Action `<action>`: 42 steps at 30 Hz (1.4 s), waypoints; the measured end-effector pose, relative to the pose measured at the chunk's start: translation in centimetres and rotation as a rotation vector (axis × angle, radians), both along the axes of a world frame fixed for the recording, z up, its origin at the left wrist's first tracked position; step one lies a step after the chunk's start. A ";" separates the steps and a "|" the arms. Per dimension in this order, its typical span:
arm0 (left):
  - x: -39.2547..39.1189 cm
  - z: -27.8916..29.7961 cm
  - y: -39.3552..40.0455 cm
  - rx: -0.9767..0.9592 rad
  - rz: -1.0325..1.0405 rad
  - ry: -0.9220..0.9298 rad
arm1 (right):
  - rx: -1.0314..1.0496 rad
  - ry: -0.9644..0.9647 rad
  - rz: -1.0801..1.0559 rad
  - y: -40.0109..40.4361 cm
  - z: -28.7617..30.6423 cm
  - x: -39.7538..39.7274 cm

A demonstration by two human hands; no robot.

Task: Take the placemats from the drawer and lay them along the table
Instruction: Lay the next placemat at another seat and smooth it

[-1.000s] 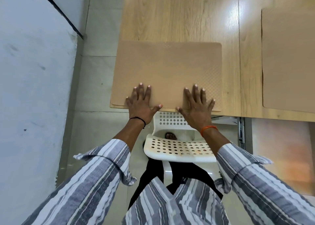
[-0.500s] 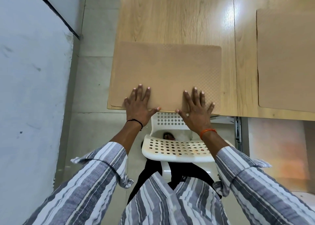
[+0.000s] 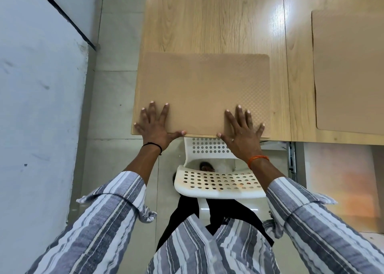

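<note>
A tan textured placemat (image 3: 204,84) lies flat at the near left corner of the light wooden table (image 3: 207,18). My left hand (image 3: 154,124) rests palm down on its near left part, fingers spread, thumb along the near edge. My right hand (image 3: 242,128) presses flat on its near right part, fingers spread too. A second tan placemat (image 3: 349,72) lies on the table to the right, cut off by the frame edge.
A white perforated chair (image 3: 218,182) stands tucked under the table edge, right in front of my legs. A pale wall (image 3: 39,107) runs close along the left, with a strip of tiled floor (image 3: 112,99) between it and the table. A metal drawer rail (image 3: 292,157) shows under the table at right.
The placemat has slid slightly right and away, so it no longer overhangs the table's left edge. Both hands have spread wider apart on it.
</note>
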State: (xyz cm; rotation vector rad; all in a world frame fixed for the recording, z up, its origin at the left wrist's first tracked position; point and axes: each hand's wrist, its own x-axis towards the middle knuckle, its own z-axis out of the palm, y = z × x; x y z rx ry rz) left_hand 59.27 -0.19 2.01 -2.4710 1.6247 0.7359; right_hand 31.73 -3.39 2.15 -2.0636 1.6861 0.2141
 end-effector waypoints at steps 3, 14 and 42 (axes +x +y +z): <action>0.9 0.0 0.5 -0.013 0.051 0.007 | -0.010 -0.006 -0.004 0.0 0.0 0.0; 1.1 0.2 0.6 0.003 -0.015 -0.084 | 0.014 0.010 -0.042 -0.6 1.1 5.0; -1.8 4.0 -12.1 -0.164 -0.221 0.155 | 0.040 -0.008 -0.032 -4.6 3.9 5.3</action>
